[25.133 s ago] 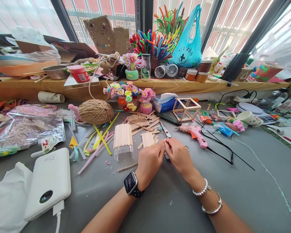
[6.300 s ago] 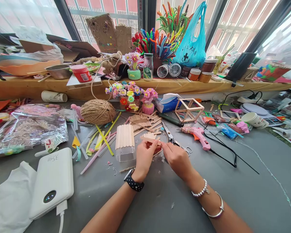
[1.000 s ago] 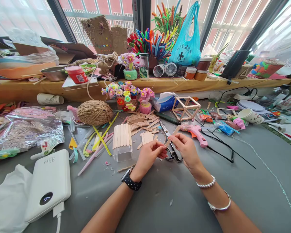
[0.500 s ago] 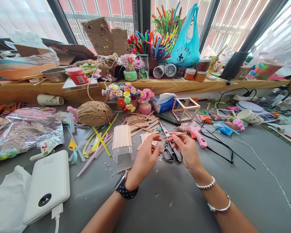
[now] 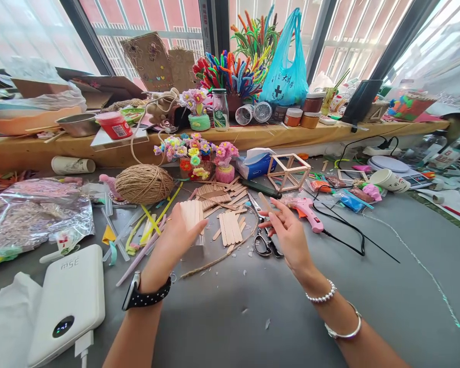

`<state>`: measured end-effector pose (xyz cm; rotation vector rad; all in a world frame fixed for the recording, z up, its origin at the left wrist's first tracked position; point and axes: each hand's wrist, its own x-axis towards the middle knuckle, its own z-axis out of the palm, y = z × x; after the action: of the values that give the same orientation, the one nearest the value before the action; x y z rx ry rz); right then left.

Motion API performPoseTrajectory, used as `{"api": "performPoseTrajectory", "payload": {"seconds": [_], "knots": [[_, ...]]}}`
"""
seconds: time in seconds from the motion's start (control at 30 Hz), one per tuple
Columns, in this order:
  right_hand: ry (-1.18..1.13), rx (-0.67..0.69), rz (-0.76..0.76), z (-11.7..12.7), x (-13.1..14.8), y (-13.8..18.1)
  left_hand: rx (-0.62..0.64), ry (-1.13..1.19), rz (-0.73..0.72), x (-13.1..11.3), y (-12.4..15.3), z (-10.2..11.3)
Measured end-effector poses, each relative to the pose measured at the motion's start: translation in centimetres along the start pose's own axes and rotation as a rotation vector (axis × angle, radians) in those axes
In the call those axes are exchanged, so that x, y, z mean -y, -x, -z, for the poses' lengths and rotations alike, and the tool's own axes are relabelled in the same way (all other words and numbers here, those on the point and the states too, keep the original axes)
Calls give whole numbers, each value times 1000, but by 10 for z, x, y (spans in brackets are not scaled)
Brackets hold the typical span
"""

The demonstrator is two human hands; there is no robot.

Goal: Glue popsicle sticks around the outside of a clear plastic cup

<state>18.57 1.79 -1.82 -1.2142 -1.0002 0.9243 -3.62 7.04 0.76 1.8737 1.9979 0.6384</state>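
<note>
My left hand point(image 5: 172, 243) spans a panel of pale craft sticks point(image 5: 192, 213) laid side by side on a clear plastic box point(image 5: 194, 251). Its thumb is at the right edge and its fingers are along the left; the far fingertips are partly hidden. My right hand point(image 5: 289, 235) pinches a single craft stick point(image 5: 266, 201), tilted up, above a pair of scissors point(image 5: 262, 246). Between the hands lies a second small row of craft sticks point(image 5: 230, 228), with a strand of twine point(image 5: 209, 265) curving below it.
A pink glue gun point(image 5: 311, 217) with a black cord lies to the right, below a wooden stick cube frame point(image 5: 289, 173). Behind are a twine ball point(image 5: 144, 184) and loose sticks point(image 5: 212, 197). A white power bank point(image 5: 74, 301) sits at the left.
My left hand has moved left, away from the right hand, to the craft-stick panel. My right hand now holds the stick more upright. The small row of sticks has come into full view.
</note>
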Motion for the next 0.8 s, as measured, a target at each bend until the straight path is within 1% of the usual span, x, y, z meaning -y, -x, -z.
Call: {"api": "performPoseTrajectory", "payload": {"seconds": [0.13,0.2,0.27,0.33,0.4,0.5,0.57,0.6,0.67,0.73,0.8], "knots": [[5,49,-35,-1,1,1,55,121,139,0,-1,6],[34,85,-53,-2,1,3,134,218,149,2,-2,11],[94,86,-35,-3,0,5,202,315,164,3,-2,15],[166,49,18,-6,-1,8,232,404,179,3,-2,18],[203,37,53,-10,-2,11,217,504,175,2,0,19],[112,114,-2,-17,-3,16,205,752,113,-4,4,18],[5,172,-59,-20,-2,18,254,951,43,-10,7,14],[-40,182,-77,-22,-2,19,289,1028,34,-14,9,11],[-98,180,-87,-23,1,21,366,1131,26,-21,13,4],[-156,191,-107,-23,3,22,376,1216,25,-28,18,-5],[-232,250,-157,-23,4,23,396,1272,68,-33,21,-13]]}}
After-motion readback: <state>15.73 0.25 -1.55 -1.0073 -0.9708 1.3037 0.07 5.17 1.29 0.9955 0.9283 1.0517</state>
